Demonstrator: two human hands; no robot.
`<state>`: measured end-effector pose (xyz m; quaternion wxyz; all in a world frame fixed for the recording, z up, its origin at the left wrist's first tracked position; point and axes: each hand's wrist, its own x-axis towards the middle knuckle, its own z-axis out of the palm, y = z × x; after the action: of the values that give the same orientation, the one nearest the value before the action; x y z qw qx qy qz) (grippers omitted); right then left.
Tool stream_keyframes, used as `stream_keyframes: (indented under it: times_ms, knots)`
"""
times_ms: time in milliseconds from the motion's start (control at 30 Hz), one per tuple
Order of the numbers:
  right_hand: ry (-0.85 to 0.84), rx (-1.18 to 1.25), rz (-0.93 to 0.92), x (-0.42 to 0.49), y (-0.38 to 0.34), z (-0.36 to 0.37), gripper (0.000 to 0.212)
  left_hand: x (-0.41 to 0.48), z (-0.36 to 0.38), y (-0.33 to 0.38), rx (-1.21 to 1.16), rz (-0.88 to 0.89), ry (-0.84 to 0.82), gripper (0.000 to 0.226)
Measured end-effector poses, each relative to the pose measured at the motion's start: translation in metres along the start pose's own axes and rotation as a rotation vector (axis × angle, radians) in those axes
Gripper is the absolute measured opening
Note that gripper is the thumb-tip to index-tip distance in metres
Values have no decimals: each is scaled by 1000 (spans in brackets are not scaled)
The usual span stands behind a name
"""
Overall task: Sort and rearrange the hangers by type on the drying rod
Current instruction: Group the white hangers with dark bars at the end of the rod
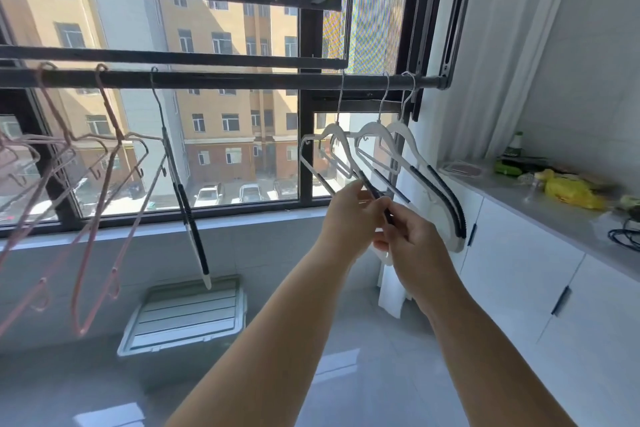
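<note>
Dark metal drying rod point(221, 79) runs across the window, full width of view. Long white bench point(540, 208) along the right wall carries a yellow plastic bag point(568, 190) and a green bottle point(516, 146). White slatted crate point(188, 315) lies on the floor below the window.

Hangers on the rod: thin pink wire hangers point(104, 191) bunched at the left end, tilted. One white hanger with black ribbed grip strips point(183, 191) hangs alone mid-rod, seen edge-on. Three more white plastic hangers with black ribbed strips point(412, 163) are grouped at the right end, hooks on the rod.

Left hand point(349, 218) and right hand point(412, 236) meet at the lower arm of the leftmost hanger in that right group. Both grips are closed on its black strip, fingertips touching each other.
</note>
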<state>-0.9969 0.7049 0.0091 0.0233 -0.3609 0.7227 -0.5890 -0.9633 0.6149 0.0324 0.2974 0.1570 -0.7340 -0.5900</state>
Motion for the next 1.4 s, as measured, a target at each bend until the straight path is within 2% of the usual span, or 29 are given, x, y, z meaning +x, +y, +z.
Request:
stream_keyframes:
  times_ms: [33,100,167,267,367,400,467,567,667,733,833,1033,1167,1400]
  knots:
    - [-8,-21,9,-1,0,0,31,-3,-1,0,9,-7,-14,4]
    - [-20,-74,24,-3,1,0,30,-13,-6,1,148,-2,-25,38]
    - [1,-129,25,-7,2,1,33,-27,-21,5,336,99,74,64]
    - [170,-309,-82,-18,0,5,38,-50,-56,17,415,333,313,62]
    - [329,-349,-297,-30,-15,17,39,-61,-94,19,423,416,534,55]
    - [318,-327,-358,-33,-20,24,36,-63,-105,17,435,405,581,54]
    - [192,-240,-401,-37,-28,44,37,-65,-123,9,483,325,631,54]
    - [-82,-135,-289,-40,-36,81,42,-71,-143,-7,539,163,631,56]
    - [-299,-76,-185,-38,-42,113,42,-76,-157,-17,498,29,591,57]
    - [-402,-35,-137,-35,-46,130,42,-78,-165,-20,416,-44,552,57]
    - [-474,9,-102,-32,-50,151,40,-79,-172,-24,309,-60,517,50]
    - [-413,158,-138,-33,-48,165,28,-77,-178,-31,5,-54,484,39]
    - [-382,235,-116,-36,-50,156,28,-75,-172,-29,-31,2,423,35]
    - [-230,168,-109,-39,-41,123,31,-61,-137,-24,-89,45,284,35]
